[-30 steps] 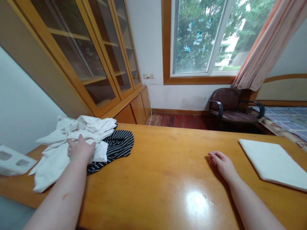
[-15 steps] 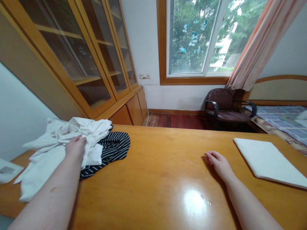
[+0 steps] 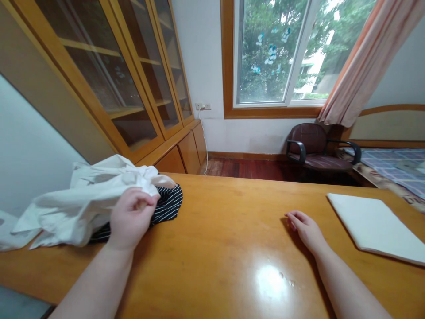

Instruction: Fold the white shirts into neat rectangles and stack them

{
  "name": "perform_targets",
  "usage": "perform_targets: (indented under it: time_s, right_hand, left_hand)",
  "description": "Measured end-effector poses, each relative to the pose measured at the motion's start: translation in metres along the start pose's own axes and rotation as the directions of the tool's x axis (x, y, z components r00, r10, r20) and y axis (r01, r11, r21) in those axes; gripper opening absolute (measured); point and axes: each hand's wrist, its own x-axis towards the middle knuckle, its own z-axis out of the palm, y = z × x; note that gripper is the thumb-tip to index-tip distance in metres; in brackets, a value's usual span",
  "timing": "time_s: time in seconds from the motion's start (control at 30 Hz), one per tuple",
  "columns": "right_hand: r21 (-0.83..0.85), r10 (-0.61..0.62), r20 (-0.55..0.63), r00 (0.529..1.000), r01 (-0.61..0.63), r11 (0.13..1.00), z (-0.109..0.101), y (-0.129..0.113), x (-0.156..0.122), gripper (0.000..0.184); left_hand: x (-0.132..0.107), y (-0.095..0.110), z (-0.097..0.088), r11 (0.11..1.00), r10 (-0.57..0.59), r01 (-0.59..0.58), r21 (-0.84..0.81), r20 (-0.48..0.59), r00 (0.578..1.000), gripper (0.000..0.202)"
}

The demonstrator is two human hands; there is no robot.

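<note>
Fingers (image 3: 143, 200) of my left hand (image 3: 131, 217) pinched tight on the white cloth (image 3: 79, 199), striped cloth (image 3: 168, 203) under it, my right hand (image 3: 305, 228) loose and flat on the table (image 3: 215, 248)

A white cloth (image 3: 83, 199) is being held up by the left hand (image 3: 131, 217) over a striped cloth (image 3: 168, 204). The right hand (image 3: 305, 230) is being rested flat on the table (image 3: 226, 239).
</note>
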Motion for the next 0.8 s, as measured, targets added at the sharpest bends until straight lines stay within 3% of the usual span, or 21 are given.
perform_targets:
  time_s: [0.03,0.07,0.1,0.17,0.2,0.23,0.27,0.3,0.37,0.4,0.43,0.47,0.5,0.6,0.67,0.73,0.8]
  right_hand:
    - [0.003,-0.001,0.000,1.000,0.001,1.000,0.000,0.001,0.000,0.039]
    - [0.006,-0.003,0.000,1.000,0.003,1.000,0.000,0.002,0.000,0.039]
    - [0.007,-0.004,0.001,1.000,0.004,1.000,0.000,0.003,0.001,0.039]
    - [0.004,-0.007,-0.002,1.000,0.007,1.000,0.000,0.003,0.001,0.038]
    - [0.002,-0.006,-0.004,1.000,0.006,1.000,0.000,0.003,0.001,0.038]
    - [0.000,-0.008,-0.006,1.000,0.008,1.000,0.000,0.002,0.001,0.038]
    - [-0.002,-0.010,-0.008,1.000,0.010,1.000,0.000,0.002,0.001,0.038]
    - [-0.004,-0.013,-0.009,1.000,0.013,1.000,0.000,0.001,0.001,0.038]
    - [-0.009,-0.017,-0.005,1.000,0.017,1.000,0.000,0.001,0.001,0.039]
    - [-0.014,-0.019,-0.005,1.000,0.019,1.000,0.000,0.001,0.001,0.039]
    - [-0.022,-0.019,-0.008,1.000,0.019,1.000,0.000,0.001,0.001,0.039]
    - [-0.030,-0.018,-0.009,1.000,0.017,0.999,0.000,0.001,0.001,0.039]
    - [-0.038,-0.016,-0.009,1.000,0.016,0.999,0.000,0.001,0.001,0.039]
    - [-0.045,-0.012,-0.009,1.000,0.012,0.999,0.000,-0.001,0.001,0.039]
    - [-0.034,-0.013,-0.016,1.000,0.013,0.999,0.000,-0.002,0.000,0.040]
    - [-0.023,-0.015,-0.022,1.000,0.015,1.000,0.000,-0.003,-0.001,0.041]
    - [-0.019,-0.018,-0.020,1.000,0.017,1.000,0.000,-0.003,-0.001,0.041]
  left_hand:
    - [-0.014,0.007,0.004,0.995,0.071,-0.061,-0.074,0.148,0.986,0.022]
    - [-0.027,0.012,0.008,0.989,0.130,-0.099,-0.111,0.318,0.939,0.016]
    - [-0.039,0.016,0.012,0.984,0.170,-0.123,-0.128,0.482,0.859,0.008]
    - [-0.056,0.018,0.017,0.980,0.200,-0.150,-0.133,0.715,0.670,0.031]
    - [-0.061,0.017,0.017,0.979,0.197,-0.162,-0.124,0.781,0.593,0.044]
    - [-0.064,0.013,0.016,0.978,0.190,-0.178,-0.109,0.815,0.547,0.052]
    - [-0.063,0.007,0.013,0.977,0.173,-0.196,-0.078,0.827,0.535,0.056]
    - [-0.061,-0.001,0.009,0.977,0.140,-0.212,-0.020,0.813,0.565,0.057]
    - [-0.052,-0.024,-0.002,0.962,0.029,-0.215,0.170,0.717,0.696,0.059]
    - [-0.047,-0.037,-0.008,0.936,-0.055,-0.173,0.305,0.616,0.786,0.063]
    - [-0.044,-0.049,-0.012,0.896,-0.141,-0.121,0.427,0.533,0.834,0.069]
    - [-0.043,-0.060,-0.015,0.851,-0.221,-0.088,0.518,0.505,0.835,0.075]
    - [-0.044,-0.068,-0.016,0.821,-0.276,-0.093,0.563,0.535,0.798,0.078]
    - [-0.055,-0.076,-0.010,0.849,-0.311,-0.168,0.500,0.731,0.607,0.073]
    - [-0.062,-0.072,-0.001,0.893,-0.284,-0.160,0.420,0.803,0.524,0.062]
    - [-0.062,-0.064,0.007,0.912,-0.297,-0.091,0.400,0.797,0.525,0.046]
    - [-0.054,-0.054,0.011,0.922,-0.306,0.000,0.386,0.732,0.608,0.035]
